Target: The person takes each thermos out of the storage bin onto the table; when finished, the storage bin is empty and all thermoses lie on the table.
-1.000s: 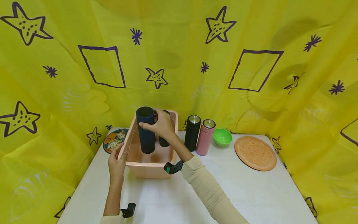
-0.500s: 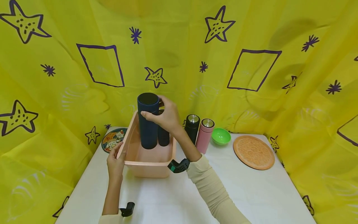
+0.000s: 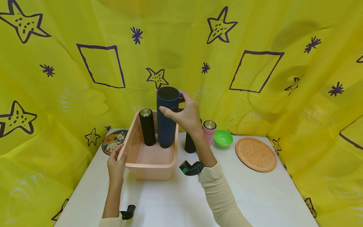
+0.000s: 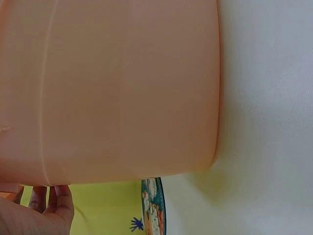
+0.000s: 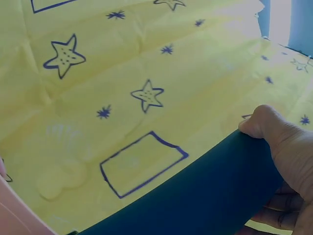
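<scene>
My right hand (image 3: 185, 113) grips a tall dark blue flask (image 3: 166, 119) with a black lid near its top, thumb on the near side. The flask stands upright over the right part of a peach plastic tub (image 3: 150, 171), its lower end inside the walls. In the right wrist view the same blue flask (image 5: 195, 196) runs down from the thumb and curled fingers. On the left, my left hand (image 3: 116, 162) holds the tub's left rim, and its fingers (image 4: 63, 200) show at the tub's edge in the left wrist view. A black flask (image 3: 147, 129) with a silver top stands inside the tub.
Right of the tub stand another black flask (image 3: 190, 143), mostly behind my right arm, and a pink flask (image 3: 209, 130). Beyond them are a green bowl (image 3: 223, 138) and a round orange-brown board (image 3: 256, 154). A patterned plate (image 3: 113, 142) lies left of the tub.
My right hand has raised the blue flask and carried it to the right, uncovering the black flask inside the tub. The left hand has stayed at the rim.
</scene>
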`<move>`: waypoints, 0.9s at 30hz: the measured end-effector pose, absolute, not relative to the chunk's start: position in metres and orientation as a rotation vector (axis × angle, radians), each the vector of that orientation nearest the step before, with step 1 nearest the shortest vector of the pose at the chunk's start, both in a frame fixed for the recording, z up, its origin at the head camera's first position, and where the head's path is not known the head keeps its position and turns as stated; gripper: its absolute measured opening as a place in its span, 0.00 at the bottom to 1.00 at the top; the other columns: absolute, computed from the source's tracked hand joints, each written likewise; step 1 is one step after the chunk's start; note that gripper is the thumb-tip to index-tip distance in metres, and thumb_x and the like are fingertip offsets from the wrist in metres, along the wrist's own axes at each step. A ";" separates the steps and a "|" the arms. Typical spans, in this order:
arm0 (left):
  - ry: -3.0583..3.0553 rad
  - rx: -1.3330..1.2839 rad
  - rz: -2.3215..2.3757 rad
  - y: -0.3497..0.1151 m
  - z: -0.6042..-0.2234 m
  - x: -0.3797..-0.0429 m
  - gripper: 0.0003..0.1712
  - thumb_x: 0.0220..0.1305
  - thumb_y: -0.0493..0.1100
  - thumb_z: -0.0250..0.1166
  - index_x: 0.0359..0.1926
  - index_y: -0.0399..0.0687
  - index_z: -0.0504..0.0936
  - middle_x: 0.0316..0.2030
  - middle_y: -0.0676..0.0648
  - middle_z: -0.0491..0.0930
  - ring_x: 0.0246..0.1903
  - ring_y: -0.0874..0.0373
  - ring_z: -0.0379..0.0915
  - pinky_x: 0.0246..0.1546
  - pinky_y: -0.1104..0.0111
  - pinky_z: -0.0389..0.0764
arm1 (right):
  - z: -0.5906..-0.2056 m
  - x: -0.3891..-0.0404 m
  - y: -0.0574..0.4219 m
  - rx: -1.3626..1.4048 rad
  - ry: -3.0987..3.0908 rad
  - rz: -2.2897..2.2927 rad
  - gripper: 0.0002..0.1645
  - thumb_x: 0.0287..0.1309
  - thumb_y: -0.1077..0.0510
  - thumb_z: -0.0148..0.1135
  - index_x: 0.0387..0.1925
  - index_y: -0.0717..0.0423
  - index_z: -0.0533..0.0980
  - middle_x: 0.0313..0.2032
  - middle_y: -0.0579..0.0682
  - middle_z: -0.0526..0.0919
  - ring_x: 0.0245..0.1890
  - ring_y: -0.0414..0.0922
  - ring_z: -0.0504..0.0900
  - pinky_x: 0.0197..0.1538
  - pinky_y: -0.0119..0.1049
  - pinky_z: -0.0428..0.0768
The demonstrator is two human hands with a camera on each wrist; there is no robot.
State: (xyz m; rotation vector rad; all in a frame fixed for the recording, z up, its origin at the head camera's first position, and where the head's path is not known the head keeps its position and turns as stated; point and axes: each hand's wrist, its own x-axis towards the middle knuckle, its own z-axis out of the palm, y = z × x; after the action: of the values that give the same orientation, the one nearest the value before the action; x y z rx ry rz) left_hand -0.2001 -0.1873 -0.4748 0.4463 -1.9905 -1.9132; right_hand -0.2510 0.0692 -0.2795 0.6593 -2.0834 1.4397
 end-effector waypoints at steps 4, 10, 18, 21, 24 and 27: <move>-1.984 0.441 -1.921 -0.187 -0.475 -0.200 0.23 0.69 0.34 0.57 0.64 0.44 0.72 0.65 0.40 0.70 0.66 0.44 0.65 0.63 0.50 0.70 | -0.279 -0.250 0.081 0.615 -2.066 1.417 0.34 0.44 0.51 0.75 0.53 0.61 0.76 0.40 0.54 0.83 0.42 0.46 0.78 0.32 0.36 0.85; -1.992 0.451 -1.921 -0.186 -0.474 -0.200 0.24 0.70 0.35 0.58 0.65 0.45 0.71 0.65 0.39 0.69 0.66 0.44 0.65 0.62 0.49 0.70 | -0.285 -0.248 0.098 0.531 -2.058 1.396 0.33 0.43 0.51 0.76 0.51 0.60 0.76 0.39 0.54 0.83 0.41 0.46 0.78 0.32 0.35 0.84; -1.993 0.419 -1.916 -0.185 -0.471 -0.199 0.24 0.70 0.36 0.58 0.66 0.43 0.71 0.66 0.38 0.69 0.66 0.43 0.64 0.63 0.50 0.69 | -0.303 -0.245 0.115 0.379 -2.090 1.394 0.35 0.43 0.51 0.77 0.53 0.59 0.76 0.42 0.54 0.82 0.42 0.47 0.78 0.36 0.42 0.86; -1.996 0.430 -1.910 -0.185 -0.472 -0.199 0.24 0.70 0.37 0.58 0.66 0.44 0.71 0.66 0.39 0.69 0.65 0.44 0.65 0.62 0.50 0.69 | -0.314 -0.244 0.119 0.348 -2.101 1.387 0.34 0.43 0.52 0.77 0.52 0.60 0.76 0.42 0.55 0.81 0.42 0.48 0.78 0.36 0.42 0.86; -1.995 0.446 -1.905 -0.186 -0.473 -0.199 0.24 0.69 0.37 0.59 0.65 0.44 0.72 0.65 0.39 0.70 0.65 0.45 0.66 0.62 0.50 0.70 | -0.324 -0.244 0.122 0.316 -2.091 1.394 0.33 0.44 0.51 0.77 0.51 0.60 0.76 0.41 0.55 0.81 0.42 0.47 0.77 0.35 0.39 0.85; -1.998 0.448 -1.899 -0.187 -0.474 -0.199 0.24 0.69 0.36 0.58 0.65 0.44 0.72 0.64 0.40 0.70 0.65 0.45 0.66 0.61 0.52 0.71 | -0.331 -0.244 0.126 0.282 -2.063 1.399 0.33 0.44 0.51 0.77 0.52 0.60 0.76 0.41 0.54 0.81 0.42 0.46 0.77 0.34 0.34 0.83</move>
State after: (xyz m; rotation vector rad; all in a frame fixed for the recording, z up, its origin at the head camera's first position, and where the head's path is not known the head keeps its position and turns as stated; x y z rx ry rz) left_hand -0.1992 -0.1867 -0.4743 0.4481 -1.9981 -1.8992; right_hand -0.2442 0.1257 -0.3307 0.2821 -2.0627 1.3993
